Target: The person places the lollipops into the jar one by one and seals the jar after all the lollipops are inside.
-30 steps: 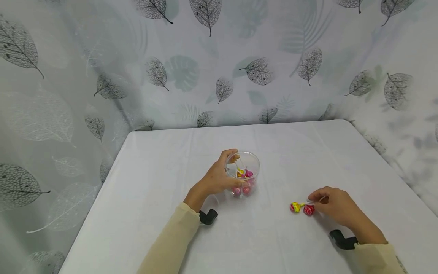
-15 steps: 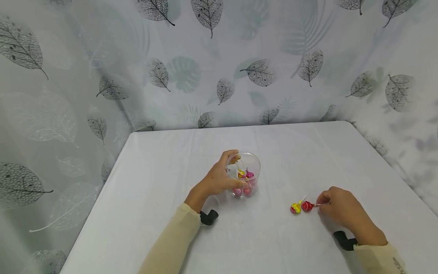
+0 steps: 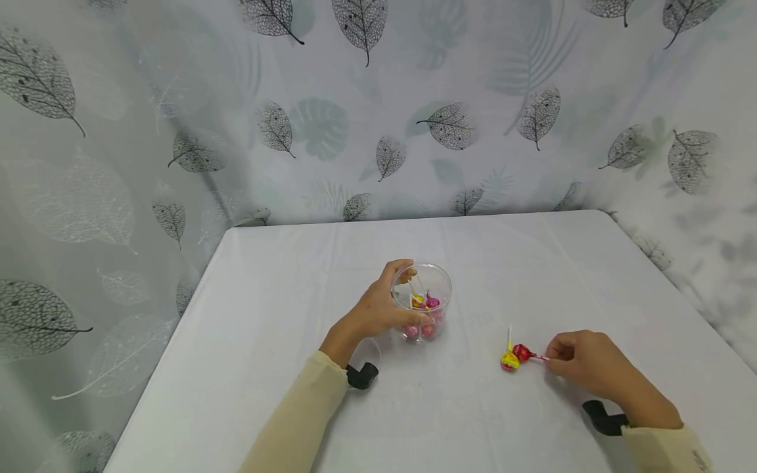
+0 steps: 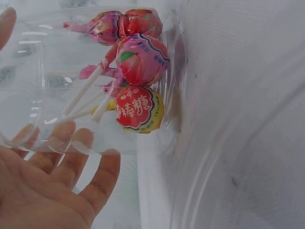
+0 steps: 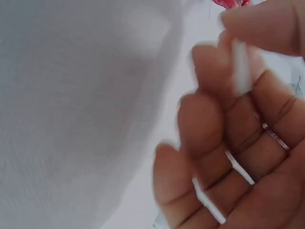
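Note:
My left hand (image 3: 375,307) grips a clear plastic jar (image 3: 445,297) around its side, near the table's middle. Inside lie several wrapped lollipops, pink, red and yellow; in the left wrist view a yellow-and-red lollipop (image 4: 138,109) rests beside a pink lollipop (image 4: 142,59). To the right, my right hand (image 3: 594,361) pinches the stick of a red lollipop (image 3: 522,353) between thumb and finger. The stick's white end (image 5: 242,69) shows against the fingers in the right wrist view. Against the red head lies a yellow lollipop (image 3: 510,360), its white stick pointing away from me.
A white cloth covers the table (image 3: 296,276). Behind it and along both sides hangs a leaf-patterned curtain (image 3: 331,177). Each wrist carries a black camera mount, the right mount (image 3: 604,418) close above the cloth.
My right hand has shifted its hold on the red lollipop, whose head now points left. The yellow lollipop has swung round, its stick now pointing away. The left hand and jar stay put.

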Demonstrator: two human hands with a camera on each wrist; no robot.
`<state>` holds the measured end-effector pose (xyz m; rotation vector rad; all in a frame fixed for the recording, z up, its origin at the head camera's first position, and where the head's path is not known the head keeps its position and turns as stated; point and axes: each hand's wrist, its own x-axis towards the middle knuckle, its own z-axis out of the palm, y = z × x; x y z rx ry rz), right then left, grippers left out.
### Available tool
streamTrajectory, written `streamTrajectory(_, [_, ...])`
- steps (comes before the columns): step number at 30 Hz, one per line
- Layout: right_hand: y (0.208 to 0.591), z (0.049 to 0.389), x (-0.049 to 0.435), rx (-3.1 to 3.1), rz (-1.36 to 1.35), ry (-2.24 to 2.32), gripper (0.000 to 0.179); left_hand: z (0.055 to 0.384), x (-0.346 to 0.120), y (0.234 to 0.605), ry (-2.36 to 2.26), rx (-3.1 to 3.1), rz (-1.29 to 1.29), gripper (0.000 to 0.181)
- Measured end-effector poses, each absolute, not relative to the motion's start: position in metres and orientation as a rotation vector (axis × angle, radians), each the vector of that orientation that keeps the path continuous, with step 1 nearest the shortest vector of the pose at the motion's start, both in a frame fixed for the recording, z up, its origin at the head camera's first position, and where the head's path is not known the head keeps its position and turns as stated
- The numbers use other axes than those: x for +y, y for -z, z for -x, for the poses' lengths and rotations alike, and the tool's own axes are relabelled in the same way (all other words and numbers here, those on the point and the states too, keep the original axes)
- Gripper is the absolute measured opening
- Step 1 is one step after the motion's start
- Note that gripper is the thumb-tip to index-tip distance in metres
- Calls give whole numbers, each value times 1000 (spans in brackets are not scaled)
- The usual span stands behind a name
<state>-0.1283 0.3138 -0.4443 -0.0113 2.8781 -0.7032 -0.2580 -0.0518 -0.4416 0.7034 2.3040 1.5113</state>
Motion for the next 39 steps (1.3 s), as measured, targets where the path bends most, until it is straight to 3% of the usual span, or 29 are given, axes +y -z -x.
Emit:
streamTrajectory(17, [428, 121, 304, 2961, -146, 1165, 10, 258, -53, 441, -1497, 2313, -715, 104])
streamTrajectory(39, [418, 123, 292, 3000, -198, 1268, 14, 258, -53, 442, -1497, 2310, -710, 104])
